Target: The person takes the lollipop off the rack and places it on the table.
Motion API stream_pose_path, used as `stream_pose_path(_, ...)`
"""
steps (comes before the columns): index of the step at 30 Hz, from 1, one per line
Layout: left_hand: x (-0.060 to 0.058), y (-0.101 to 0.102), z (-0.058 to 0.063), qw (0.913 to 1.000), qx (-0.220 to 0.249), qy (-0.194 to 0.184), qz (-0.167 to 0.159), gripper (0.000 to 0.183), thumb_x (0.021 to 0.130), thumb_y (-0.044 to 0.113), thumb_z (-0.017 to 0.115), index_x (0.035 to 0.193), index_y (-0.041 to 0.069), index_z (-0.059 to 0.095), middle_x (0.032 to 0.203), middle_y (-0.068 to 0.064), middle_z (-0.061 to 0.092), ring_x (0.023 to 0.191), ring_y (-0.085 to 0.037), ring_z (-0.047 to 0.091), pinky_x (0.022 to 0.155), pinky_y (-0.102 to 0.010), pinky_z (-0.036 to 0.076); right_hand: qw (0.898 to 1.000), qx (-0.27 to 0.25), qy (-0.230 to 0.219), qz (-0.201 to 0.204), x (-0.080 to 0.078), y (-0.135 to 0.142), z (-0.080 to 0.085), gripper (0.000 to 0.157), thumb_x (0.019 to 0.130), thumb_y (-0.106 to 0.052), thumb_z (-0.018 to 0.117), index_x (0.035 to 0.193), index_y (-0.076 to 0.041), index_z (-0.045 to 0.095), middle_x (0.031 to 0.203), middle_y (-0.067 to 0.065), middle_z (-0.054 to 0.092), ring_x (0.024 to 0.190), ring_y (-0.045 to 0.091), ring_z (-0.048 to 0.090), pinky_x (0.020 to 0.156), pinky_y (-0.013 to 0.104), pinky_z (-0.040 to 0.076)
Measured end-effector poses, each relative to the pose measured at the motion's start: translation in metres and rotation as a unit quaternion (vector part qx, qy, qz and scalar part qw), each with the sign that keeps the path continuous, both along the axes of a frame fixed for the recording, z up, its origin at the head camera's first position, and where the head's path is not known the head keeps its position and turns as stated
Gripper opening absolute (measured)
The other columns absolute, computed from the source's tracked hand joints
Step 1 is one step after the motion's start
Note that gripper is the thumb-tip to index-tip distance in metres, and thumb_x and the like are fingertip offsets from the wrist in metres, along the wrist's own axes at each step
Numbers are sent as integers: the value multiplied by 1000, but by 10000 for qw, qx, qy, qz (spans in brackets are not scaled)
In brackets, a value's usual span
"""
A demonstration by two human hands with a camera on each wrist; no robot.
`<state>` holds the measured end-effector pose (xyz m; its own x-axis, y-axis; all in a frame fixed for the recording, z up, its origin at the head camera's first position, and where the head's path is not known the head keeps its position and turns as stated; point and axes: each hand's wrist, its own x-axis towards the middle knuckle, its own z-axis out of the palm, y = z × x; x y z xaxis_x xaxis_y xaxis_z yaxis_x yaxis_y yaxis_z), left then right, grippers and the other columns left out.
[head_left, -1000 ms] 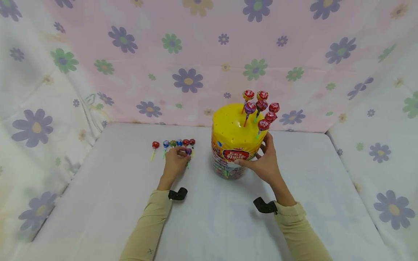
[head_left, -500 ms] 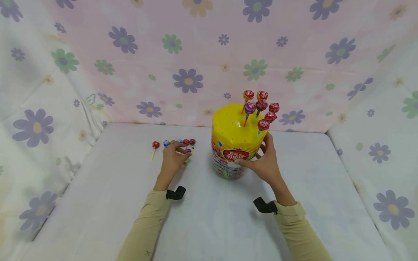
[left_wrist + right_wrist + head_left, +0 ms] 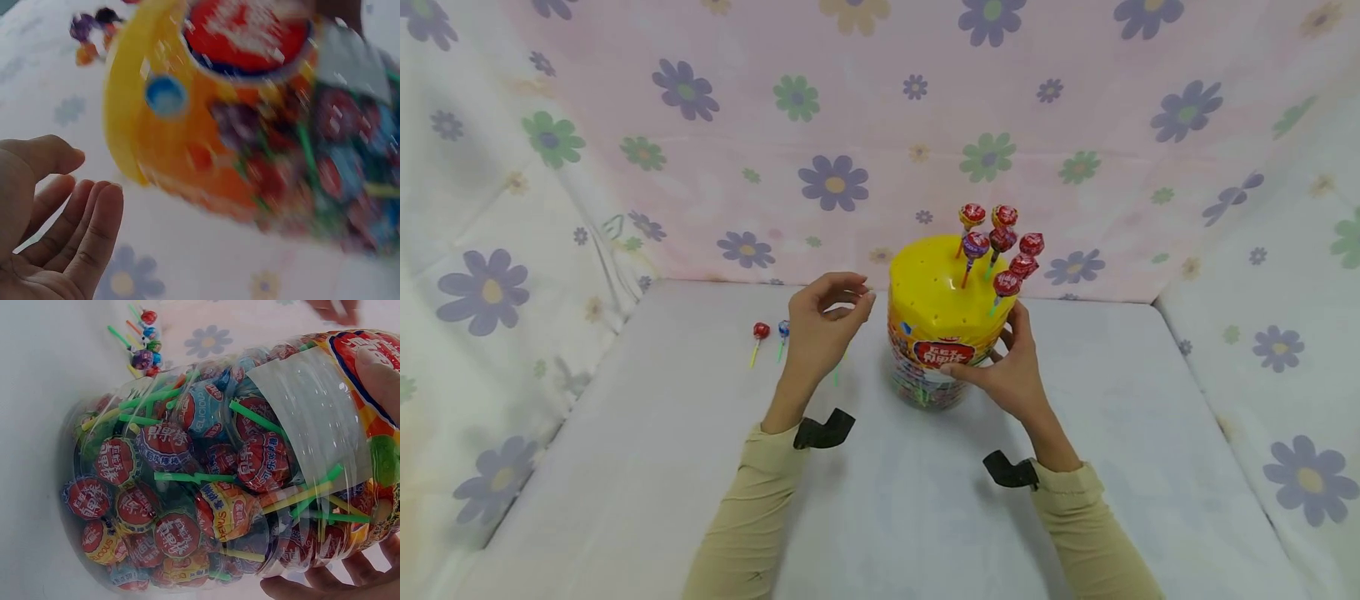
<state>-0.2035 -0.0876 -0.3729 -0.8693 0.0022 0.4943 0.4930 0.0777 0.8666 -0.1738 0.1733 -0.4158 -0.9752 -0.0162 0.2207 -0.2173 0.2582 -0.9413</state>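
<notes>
Overall, a flowered cloth [image 3: 715, 208] hung behind the jar and along both sides of it. A pale table [image 3: 880, 517] lay beneath the jar and spread out around it. The jar [image 3: 928, 335] itself stood upright, with a yellow lid [image 3: 921, 271] on top and clear walls below, through which many wrapped lollipops showed. In front of the jar lay two tan sleeves, the left sleeve [image 3: 748, 508] to its left and the right sleeve [image 3: 1086, 533] to its right.

The right hand [image 3: 1011, 371] gripped the jar, thumb and fingers well apart: the thumb pressed on the jar's front and the fingers curved round its right side. The left hand [image 3: 827, 317] hovered just left of the jar without touching it, holding nothing, its fingers loosely bent and a gap left between thumb and fingertips.

A red label [image 3: 943, 354] sat on the jar's front, beside a white patch [image 3: 312, 412]. Seven upright lollipops [image 3: 1007, 284] were stuck in the right part of the jar's lid. Left of the jar lay loose ones, among them a red lollipop [image 3: 761, 331], a blue lollipop [image 3: 784, 328] and a purple lollipop [image 3: 142, 359].
</notes>
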Motion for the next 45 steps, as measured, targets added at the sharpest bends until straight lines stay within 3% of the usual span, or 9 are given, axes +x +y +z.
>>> stream_pose_path(3, 6, 14, 20, 9993, 83, 309, -170, 22, 92, 0, 72, 113, -8, 69, 105, -20, 71, 89, -13, 70, 78, -26, 62, 10000, -9, 6, -57, 0, 1, 0, 103, 78, -7, 88, 157, -17, 24, 152, 9, 40, 138, 34, 44, 111, 68, 38)
stream_pose_path(8, 12, 40, 47, 9968, 78, 536, -588, 20, 94, 1, 68, 113, -8, 68, 111, -20, 71, 96, -25, 71, 84, -32, 62, 9999, -13, 46, -153, 0, 1, -6, 101, 78, -8, 89, 157, -16, 25, 152, 10, 41, 139, 35, 44, 112, 67, 37)
stream_pose_path(15, 10, 71, 65, 9934, 0, 574, -991, 26, 94, -2, 68, 119, -8, 67, 117, -21, 70, 105, -28, 70, 92, -31, 60, 9998, 34, -34, -185, 0, 0, -6, 99, 79, -12, 89, 156, -15, 27, 151, 10, 42, 141, 35, 44, 112, 66, 38)
stream_pose_path(23, 2, 89, 62, 9912, 31, 769, -1081, 31, 91, -6, 71, 121, -9, 65, 112, -23, 71, 102, -30, 72, 92, -29, 60, 9998, 32, 18, -191, -3, -2, -5, 98, 79, -13, 89, 156, -15, 28, 152, 10, 42, 140, 34, 45, 112, 64, 39)
stream_pose_path(32, 6, 88, 66, 9877, 250, 1204, -966, 32, 90, -8, 70, 121, -10, 64, 113, -25, 71, 100, -32, 72, 92, -32, 60, 9998, -26, -12, -188, -1, -2, -5, 99, 79, -13, 89, 156, -17, 28, 152, 8, 42, 140, 32, 45, 113, 63, 40)
stream_pose_path(39, 11, 59, 60, 9834, 438, 1651, -619, 32, 89, -13, 69, 120, -14, 62, 112, -29, 69, 97, -36, 72, 89, -38, 61, 9997, 2, -82, -208, 0, -2, -5, 98, 79, -15, 89, 156, -18, 28, 152, 8, 42, 141, 33, 44, 112, 63, 40)
stream_pose_path(45, 10, 22, 43, 9885, 694, 1336, -110, 32, 86, -14, 72, 116, -14, 65, 107, -27, 71, 93, -17, 73, 85, -33, 62, 9998, -84, -60, -164, 0, -2, -7, 100, 78, -13, 90, 156, -18, 28, 152, 6, 42, 140, 32, 44, 112, 64, 39)
